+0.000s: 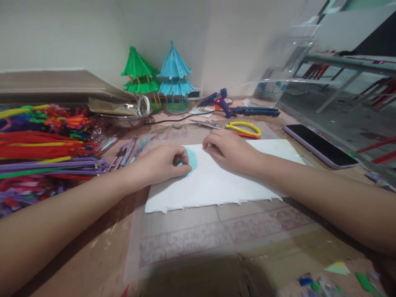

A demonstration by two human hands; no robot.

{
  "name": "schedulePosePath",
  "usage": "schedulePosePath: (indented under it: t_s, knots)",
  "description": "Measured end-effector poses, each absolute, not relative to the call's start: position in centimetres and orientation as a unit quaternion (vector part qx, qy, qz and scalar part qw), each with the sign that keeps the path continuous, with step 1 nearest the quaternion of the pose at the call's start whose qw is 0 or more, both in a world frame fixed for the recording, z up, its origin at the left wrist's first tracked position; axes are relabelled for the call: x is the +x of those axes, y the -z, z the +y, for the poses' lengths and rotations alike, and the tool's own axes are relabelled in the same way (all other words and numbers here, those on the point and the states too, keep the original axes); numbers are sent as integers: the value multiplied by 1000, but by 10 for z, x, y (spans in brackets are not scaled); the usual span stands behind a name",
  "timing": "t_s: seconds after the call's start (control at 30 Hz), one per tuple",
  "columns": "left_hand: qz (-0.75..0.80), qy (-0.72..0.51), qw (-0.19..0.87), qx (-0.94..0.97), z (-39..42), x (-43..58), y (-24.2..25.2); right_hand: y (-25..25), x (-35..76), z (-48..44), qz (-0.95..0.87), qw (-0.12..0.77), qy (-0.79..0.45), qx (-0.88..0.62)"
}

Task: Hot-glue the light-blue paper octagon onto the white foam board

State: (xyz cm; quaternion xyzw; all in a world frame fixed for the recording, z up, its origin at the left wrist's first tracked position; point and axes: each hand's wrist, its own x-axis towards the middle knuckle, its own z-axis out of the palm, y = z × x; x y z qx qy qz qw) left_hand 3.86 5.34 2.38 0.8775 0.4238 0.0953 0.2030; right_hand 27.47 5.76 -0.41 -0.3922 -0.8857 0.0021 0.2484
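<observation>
A white board (pixel 213 185) with a ragged front edge lies flat in front of me. On its left part rests a turquoise piece with angled edges and small dark marks (pixel 193 160), partly covered by my left hand (pixel 168 163). The thumb and fingers of that hand are curled in at the piece's edge. My right hand (pixel 227 149) is on the board to the right, apart from the turquoise piece. Its fingers are bent together and point left; whatever they may hold is hidden.
Yellow-handled scissors (pixel 243 128), a blue glue gun (pixel 218 101) and pliers (pixel 255 111) lie behind the board. A green pavilion model (pixel 140 74) and a blue one (pixel 175 78) stand by the wall. Pipe cleaners (pixel 46 144) and pens (pixel 128 150) are left, a phone (pixel 320 145) right.
</observation>
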Motion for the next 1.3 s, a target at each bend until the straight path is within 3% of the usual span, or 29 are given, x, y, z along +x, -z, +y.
schedulePosePath:
  t_s: [0.2, 0.43, 0.6, 1.07, 1.3]
  knots:
    - [443, -95, 232, 860, 55, 33, -26, 3, 274, 57, -887, 250, -5, -389]
    - [435, -107, 186, 874, 54, 31, -23, 2, 274, 58, -888, 252, -9, -384]
    - [295, -129, 183, 929, 60, 23, -20, 2, 274, 59, -890, 250, -11, -382]
    - [169, -81, -23, 982, 59, 17, -22, 0, 274, 57, -885, 242, -21, -396]
    - [214, -90, -7, 973, 59, 18, -20, 1, 274, 57, -888, 247, -13, -386]
